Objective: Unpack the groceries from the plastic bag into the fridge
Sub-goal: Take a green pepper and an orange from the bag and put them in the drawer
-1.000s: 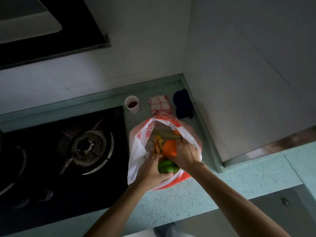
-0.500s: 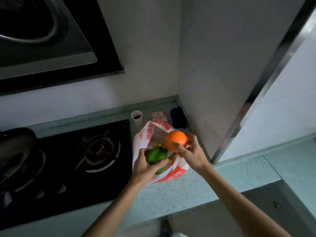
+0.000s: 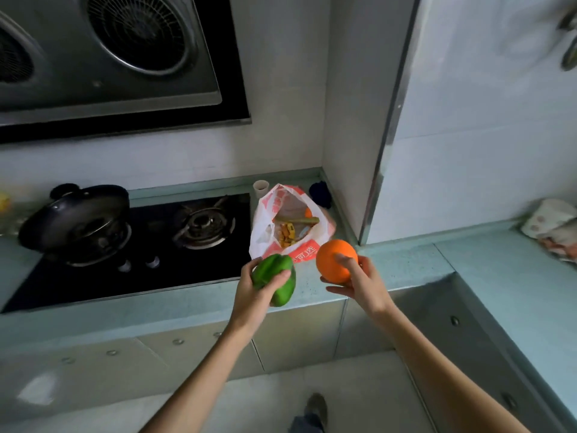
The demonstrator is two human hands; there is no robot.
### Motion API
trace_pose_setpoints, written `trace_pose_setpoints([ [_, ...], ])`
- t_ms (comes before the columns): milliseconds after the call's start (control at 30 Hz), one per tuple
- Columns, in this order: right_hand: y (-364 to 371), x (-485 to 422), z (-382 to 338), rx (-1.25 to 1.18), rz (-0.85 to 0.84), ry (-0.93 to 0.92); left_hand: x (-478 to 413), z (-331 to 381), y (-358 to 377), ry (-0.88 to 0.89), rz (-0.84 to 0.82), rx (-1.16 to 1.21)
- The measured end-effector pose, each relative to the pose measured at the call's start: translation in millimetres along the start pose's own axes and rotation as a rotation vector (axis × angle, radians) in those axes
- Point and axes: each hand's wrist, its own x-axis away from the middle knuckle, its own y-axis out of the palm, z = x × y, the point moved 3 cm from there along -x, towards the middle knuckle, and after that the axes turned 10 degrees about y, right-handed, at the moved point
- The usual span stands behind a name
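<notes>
- Left hand [image 3: 253, 289], centre frame: fingers curled round green pepper [image 3: 276, 278]; one-sided grip, could slip.
- Plastic bag [image 3: 261, 228], just above on counter [image 3: 406, 264]: open, unheld; may slump and spill.
- Right hand [image 3: 363, 284]: spread fingers cup orange [image 3: 332, 260] loosely; could roll off.

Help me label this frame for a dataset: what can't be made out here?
Head view only.
- Plastic bag: deeper contents hidden by its own walls; yellow items inside too small to identify.
- Cup: contents hidden by its rim.
- Handle at the upper right: blurred and cut off by the edge.
- Left hand on the green pepper, right hand on the orange: far-side fingers hidden by the produce.
</notes>
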Motion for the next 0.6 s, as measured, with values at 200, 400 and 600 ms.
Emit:
trace_pose_setpoints([
  [200,-19,76,-4,0.032,-0.005,-0.070,71,26,0,0.032,0.028,-0.015],
  [400,-37,143,2,0.117,-0.067,-0.133,151,47,11,0.075,0.093,0.000],
  [600,-50,212,19,0.146,-0.288,-0.163,244,59,11,0.086,0.245,0.095],
])
